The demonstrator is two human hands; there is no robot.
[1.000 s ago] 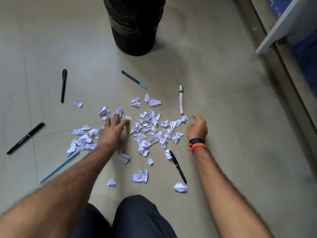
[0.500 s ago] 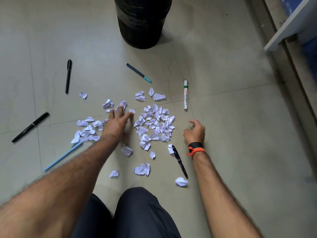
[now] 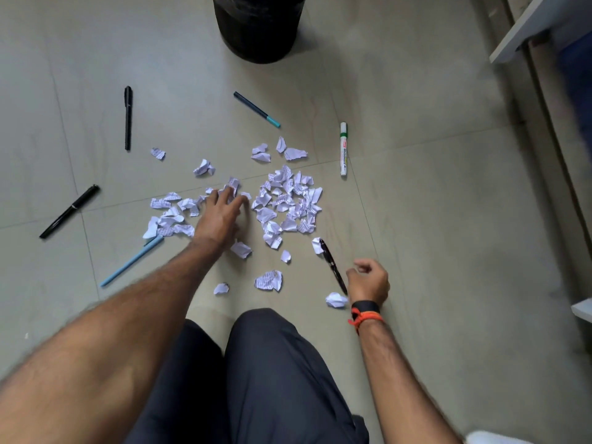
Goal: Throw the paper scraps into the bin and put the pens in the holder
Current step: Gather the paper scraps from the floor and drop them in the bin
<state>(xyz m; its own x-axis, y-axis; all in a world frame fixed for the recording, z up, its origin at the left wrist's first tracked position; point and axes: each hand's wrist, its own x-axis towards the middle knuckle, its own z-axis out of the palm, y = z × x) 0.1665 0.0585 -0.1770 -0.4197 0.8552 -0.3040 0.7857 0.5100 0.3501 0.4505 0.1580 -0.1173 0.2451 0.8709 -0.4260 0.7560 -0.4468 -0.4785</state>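
Observation:
Several white paper scraps lie on the tiled floor, the thickest pile right of my left hand and a smaller cluster left of it. My left hand rests flat among them, fingertips touching scraps. My right hand hovers with loosely curled fingers, holding nothing, beside the lower end of a black pen and a crumpled scrap. Other pens lie scattered: two black, a light blue one, a dark teal-tipped one and a white marker. The black bin stands at the top. No holder is in view.
My knee in dark trousers fills the bottom middle. A white shelf edge and a wall base run along the right side. Bare tiles stretch between the scraps and the right wall.
My right hand has pulled back toward me, from beside the scrap pile to the lower end of the black pen. The pile looks pushed tighter together. My left hand has stayed among the scraps.

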